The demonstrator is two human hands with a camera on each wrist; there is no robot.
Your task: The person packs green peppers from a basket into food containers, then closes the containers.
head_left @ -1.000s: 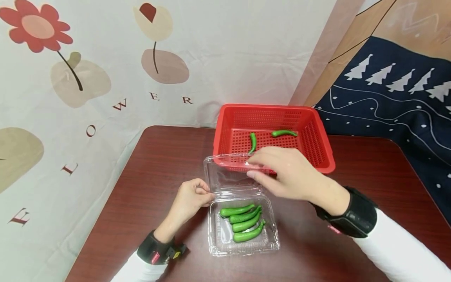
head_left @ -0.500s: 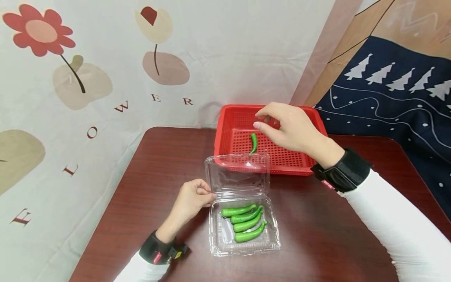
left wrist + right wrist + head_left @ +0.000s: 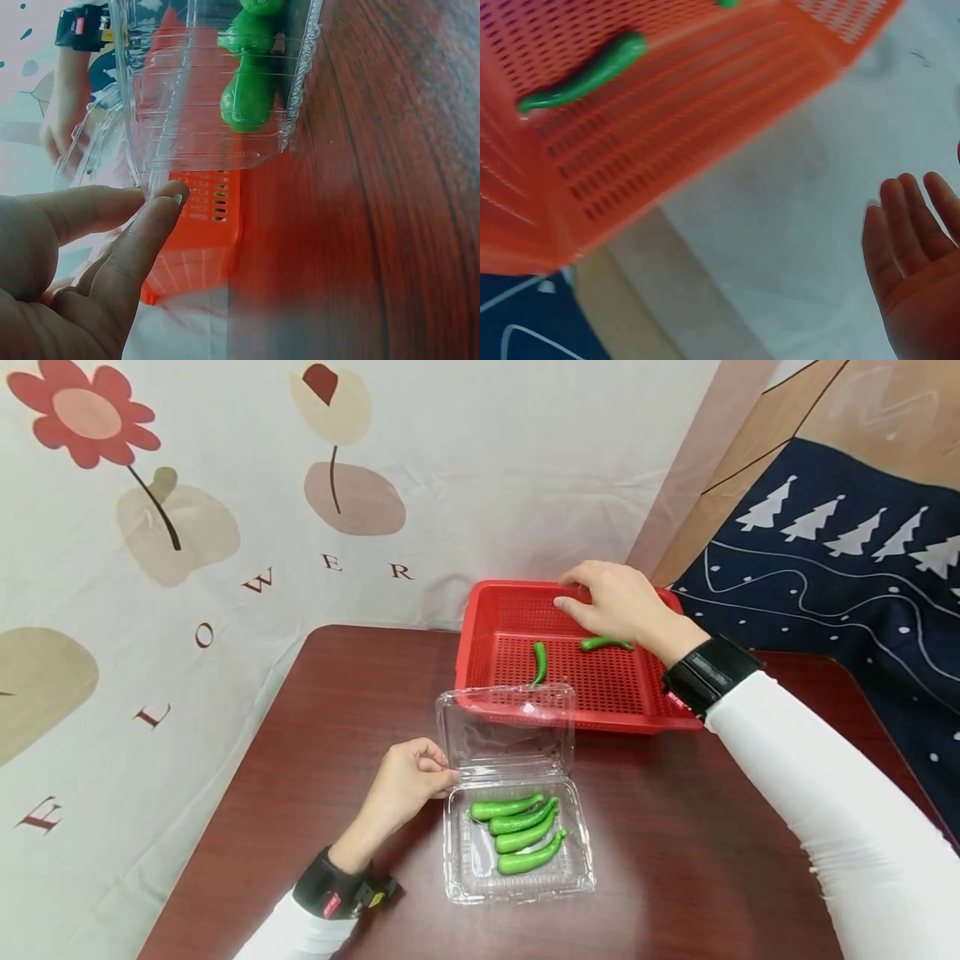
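Four glossy, slender green chili peppers (image 3: 523, 840) are lying in a clear clamshell container (image 3: 517, 893), its raised lid (image 3: 502, 739) standing before a red perforated basket (image 3: 467, 652) holding two more. The left hand (image 3: 408, 777) is pinching the container's hinge edge; the right hand (image 3: 617, 602) is hovering above the basket, fingers loosely parted, holding nothing.

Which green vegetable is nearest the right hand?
The right green vegetable in the red basket, crosswise near the right hand; the left one lies lengthwise farther off, the other four in the clear box.
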